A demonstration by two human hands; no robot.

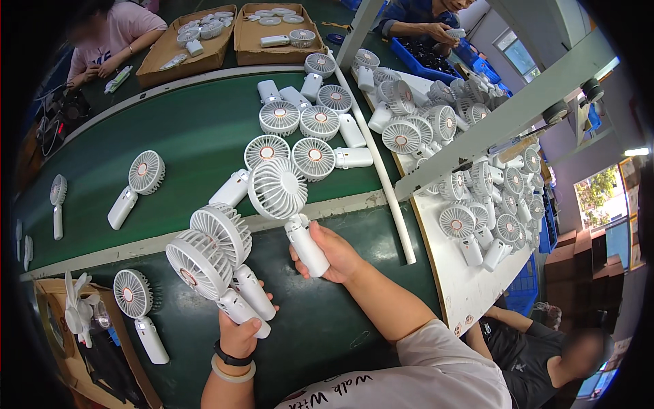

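My left hand point(238, 335) is closed around the handles of two white handheld fans, a front fan point(197, 264) and a rear fan point(225, 232), their heads side by side. In my right hand point(338, 253) is another handheld fan point(278, 189), gripped by its handle, the ribbed back of its head towards me. Just beyond it, several more fans point(313, 158) lie bunched on the green conveyor belt point(88, 129). One loose fan point(134, 294) rests on the green table to the left of my left hand.
A white pipe point(375, 163) separates the belt from a side table point(446, 286) heaped with fans. A slanting metal post point(477, 129) crosses above it. Cardboard trays point(187, 44) with fans stand at the back, and a cardboard box point(129, 361) is at lower left. Other people sit around.
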